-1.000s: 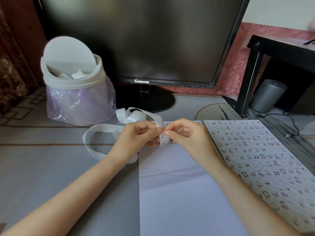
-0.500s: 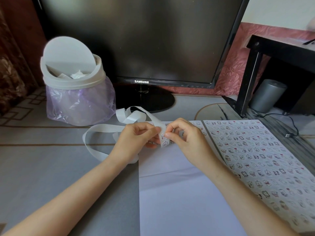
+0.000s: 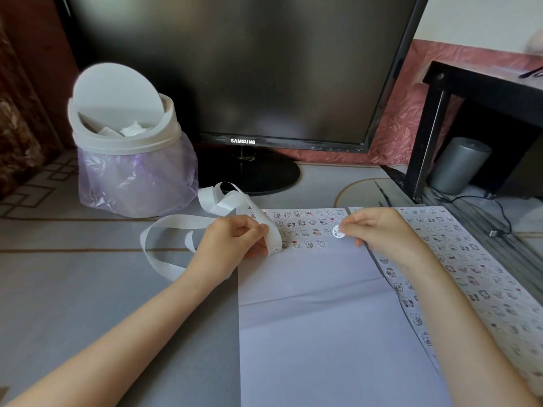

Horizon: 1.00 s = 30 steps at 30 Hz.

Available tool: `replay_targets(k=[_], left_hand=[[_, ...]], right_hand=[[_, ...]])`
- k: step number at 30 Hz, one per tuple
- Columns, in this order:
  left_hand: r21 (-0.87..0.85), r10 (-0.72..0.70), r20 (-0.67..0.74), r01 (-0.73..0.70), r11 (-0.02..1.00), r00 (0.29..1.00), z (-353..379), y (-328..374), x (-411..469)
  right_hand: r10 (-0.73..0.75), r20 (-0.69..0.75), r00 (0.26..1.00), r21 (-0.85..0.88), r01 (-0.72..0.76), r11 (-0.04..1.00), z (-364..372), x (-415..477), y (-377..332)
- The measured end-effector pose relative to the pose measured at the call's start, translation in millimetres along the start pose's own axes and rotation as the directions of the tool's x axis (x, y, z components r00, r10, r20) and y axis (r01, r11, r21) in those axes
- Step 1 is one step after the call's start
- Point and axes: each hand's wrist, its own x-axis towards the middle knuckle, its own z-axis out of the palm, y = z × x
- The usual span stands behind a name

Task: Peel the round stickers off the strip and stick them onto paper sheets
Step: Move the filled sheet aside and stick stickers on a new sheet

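Right hand (image 3: 379, 230) pinches a peeled sticker (image 3: 338, 231) over the paper (image 3: 308, 289), ready to press, while left hand (image 3: 232, 245), at nine o'clock, grips the strip (image 3: 271, 230).

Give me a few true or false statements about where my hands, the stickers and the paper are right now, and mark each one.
1. The right hand pinches a round sticker. True.
2. The left hand is empty. False: it grips the backing strip.
3. The centre sheet is fully covered in stickers. False: only its top rows are filled.
4. The bin stands left of the monitor. True.
5. The two hands touch. False: they are apart.
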Motion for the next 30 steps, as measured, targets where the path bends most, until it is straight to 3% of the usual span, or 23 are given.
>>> replay_targets(k=[4, 30], left_hand=[[0.021, 0.007, 0.007, -0.007, 1.000, 1.000, -0.6, -0.6, -0.1], [0.016, 0.016, 0.037, -0.017, 1.000, 0.999, -1.4, -6.4, 3.4]], right_hand=[[0.046, 0.013, 0.999, 0.007, -0.047, 0.999, -1.2, 1.2, 2.8], [0.007, -0.031, 1.000, -0.066, -0.009, 0.998, 15.6, 13.3, 17.9]])
